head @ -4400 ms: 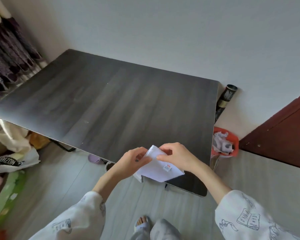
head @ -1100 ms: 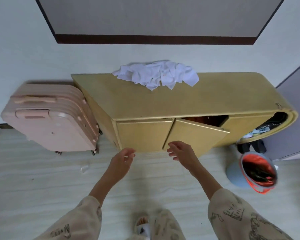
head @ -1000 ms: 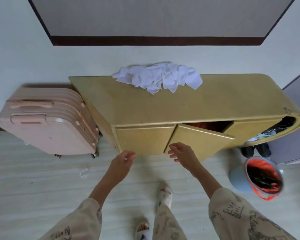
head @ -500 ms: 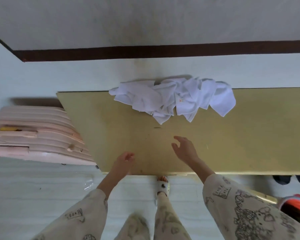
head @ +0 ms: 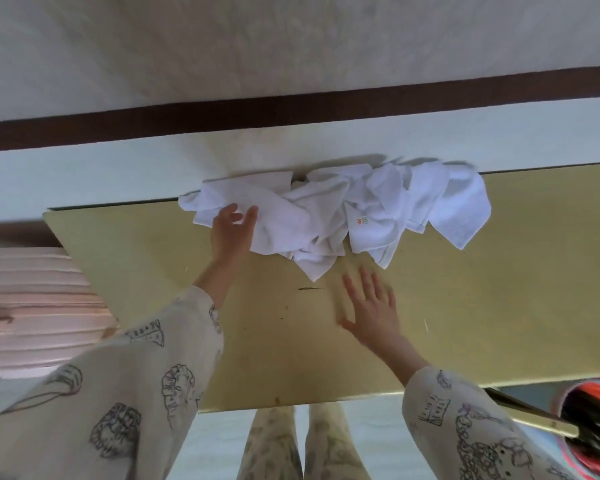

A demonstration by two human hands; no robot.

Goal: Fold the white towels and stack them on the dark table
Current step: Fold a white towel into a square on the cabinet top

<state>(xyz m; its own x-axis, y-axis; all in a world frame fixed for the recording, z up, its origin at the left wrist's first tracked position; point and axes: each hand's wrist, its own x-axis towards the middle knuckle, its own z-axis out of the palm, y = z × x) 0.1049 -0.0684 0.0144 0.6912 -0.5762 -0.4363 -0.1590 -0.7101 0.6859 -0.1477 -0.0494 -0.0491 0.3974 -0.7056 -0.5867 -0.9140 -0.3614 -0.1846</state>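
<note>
Both hands spread-fingered: left hand (head: 232, 233) touches towel pile (head: 343, 213) at cabinet's (head: 499, 289) back edge; right hand (head: 371, 306) holds nothing.

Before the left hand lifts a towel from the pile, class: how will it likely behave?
Probably floppy: the towels lie crumpled, corners drooping. Likely light, being thin cloth. One may drag its neighbours, since they overlap where the left hand reaches.

Yellow cabinet (head: 499, 306), pink suitcase (head: 32, 306), red-rimmed bin (head: 593, 427)
</note>
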